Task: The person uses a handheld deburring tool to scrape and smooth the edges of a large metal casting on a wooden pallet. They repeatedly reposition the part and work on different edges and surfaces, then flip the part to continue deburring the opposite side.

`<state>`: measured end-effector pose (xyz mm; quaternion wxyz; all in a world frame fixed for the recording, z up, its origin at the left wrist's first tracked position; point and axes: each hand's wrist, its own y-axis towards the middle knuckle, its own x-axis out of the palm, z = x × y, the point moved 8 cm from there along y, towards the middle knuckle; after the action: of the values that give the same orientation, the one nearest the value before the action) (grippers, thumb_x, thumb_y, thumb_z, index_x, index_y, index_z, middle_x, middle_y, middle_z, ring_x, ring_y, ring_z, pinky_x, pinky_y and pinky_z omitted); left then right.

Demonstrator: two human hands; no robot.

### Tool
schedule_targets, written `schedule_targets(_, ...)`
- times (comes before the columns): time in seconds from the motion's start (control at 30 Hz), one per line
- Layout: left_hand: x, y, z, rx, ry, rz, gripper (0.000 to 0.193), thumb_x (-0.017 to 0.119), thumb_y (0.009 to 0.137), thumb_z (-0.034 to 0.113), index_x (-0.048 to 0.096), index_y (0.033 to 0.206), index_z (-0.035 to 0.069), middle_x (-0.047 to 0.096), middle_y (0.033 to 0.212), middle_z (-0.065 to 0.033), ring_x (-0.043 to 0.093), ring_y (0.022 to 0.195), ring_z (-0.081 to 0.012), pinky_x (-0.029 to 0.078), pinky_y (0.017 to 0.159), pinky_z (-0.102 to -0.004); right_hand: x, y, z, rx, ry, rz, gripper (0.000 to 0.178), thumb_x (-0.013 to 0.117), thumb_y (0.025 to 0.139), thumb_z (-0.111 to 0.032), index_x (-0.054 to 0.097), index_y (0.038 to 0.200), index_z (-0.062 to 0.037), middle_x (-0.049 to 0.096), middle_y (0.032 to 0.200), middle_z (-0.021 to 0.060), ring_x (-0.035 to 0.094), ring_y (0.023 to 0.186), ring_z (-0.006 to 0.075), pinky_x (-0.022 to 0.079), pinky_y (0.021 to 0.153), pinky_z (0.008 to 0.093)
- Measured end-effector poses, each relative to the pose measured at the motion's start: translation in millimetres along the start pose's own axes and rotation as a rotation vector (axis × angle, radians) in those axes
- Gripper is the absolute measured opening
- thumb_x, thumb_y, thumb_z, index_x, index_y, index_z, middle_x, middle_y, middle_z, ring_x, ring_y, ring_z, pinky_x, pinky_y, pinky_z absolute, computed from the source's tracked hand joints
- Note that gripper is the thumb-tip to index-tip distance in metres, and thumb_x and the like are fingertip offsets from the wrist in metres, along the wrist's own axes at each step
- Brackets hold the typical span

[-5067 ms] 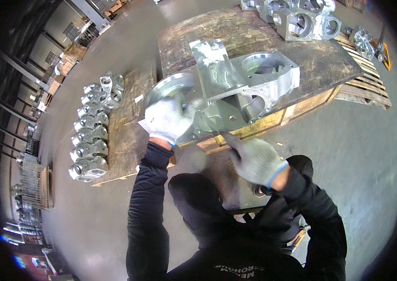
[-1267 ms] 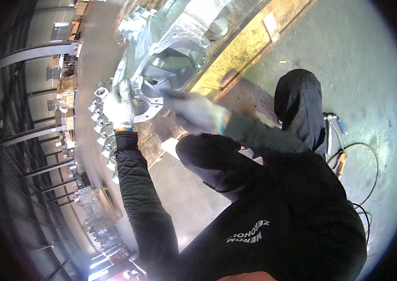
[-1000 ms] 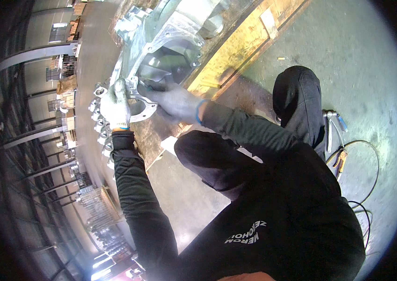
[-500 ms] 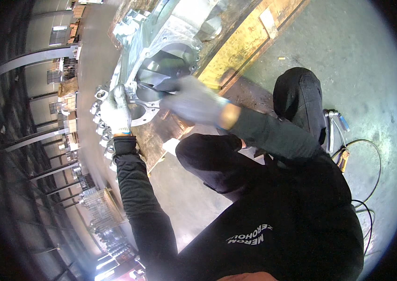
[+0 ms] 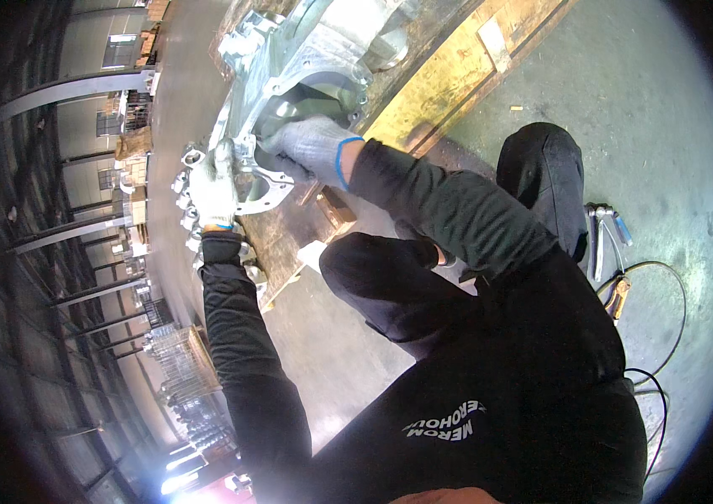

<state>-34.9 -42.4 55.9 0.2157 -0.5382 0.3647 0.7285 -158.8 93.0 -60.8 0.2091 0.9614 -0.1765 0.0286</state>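
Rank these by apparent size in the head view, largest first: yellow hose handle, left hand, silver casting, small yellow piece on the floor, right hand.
1. Silver casting
2. Right hand and left hand: too alike to rank
3. Yellow hose handle
4. Small yellow piece

Left fingers [image 5: 223, 157] touch a casting [image 5: 299, 69], right fingers [image 5: 286, 138] at its opening [image 5: 316, 102].

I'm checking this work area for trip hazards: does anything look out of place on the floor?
A loose hose trails in a curve across the floor beside the person's right leg, and a small yellowish scrap lies just beyond the knee. Both look untidy underfoot; no clear spill shows.
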Motion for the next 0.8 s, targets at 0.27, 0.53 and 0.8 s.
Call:
schedule_targets(0.27, 4, 0, -16, -0.024, 0.012, -0.008, 0.058, 0.058, 0.104, 0.055, 0.077, 0.108, 0.0, 0.071, 0.079, -0.0185, 0.066, 0.072, -0.0278, 0.05, 0.069, -0.0421, 53, -9, 29, 0.381, 1.338, 0.111, 0.01, 0.059, 0.103, -0.013, 0.062, 0.097, -0.0062, 0.057, 0.075, 0.0002, 0.049, 0.055, 0.0086, 0.036, 0.046, 0.0229)
schedule_targets(0.53, 3, 3, -24, -0.048, 0.023, 0.042, 0.06, 0.057, 0.103, 0.057, 0.078, 0.106, 0.001, 0.071, 0.078, -0.0166, 0.065, 0.069, -0.0284, 0.051, 0.069, -0.0437, 95, -3, 34, 0.551, 1.826, 0.126, 0.008, 0.06, 0.101, -0.014, 0.06, 0.094, -0.011, 0.058, 0.074, -0.0002, 0.053, 0.058, 0.0115, 0.04, 0.049, 0.0257)
schedule_targets(0.8, 4, 2, -29, 0.018, 0.091, 0.108, 0.068, 0.05, 0.103, 0.064, 0.08, 0.107, 0.003, 0.071, 0.08, -0.0202, 0.069, 0.073, -0.0346, 0.053, 0.071, -0.0487, 21, -67, 8, 0.551, 0.636, 0.132, 0.025, 0.061, 0.098, -0.015, 0.064, 0.119, -0.0029, 0.067, 0.09, 0.0092, 0.066, 0.074, 0.017, 0.055, 0.064, 0.0372)
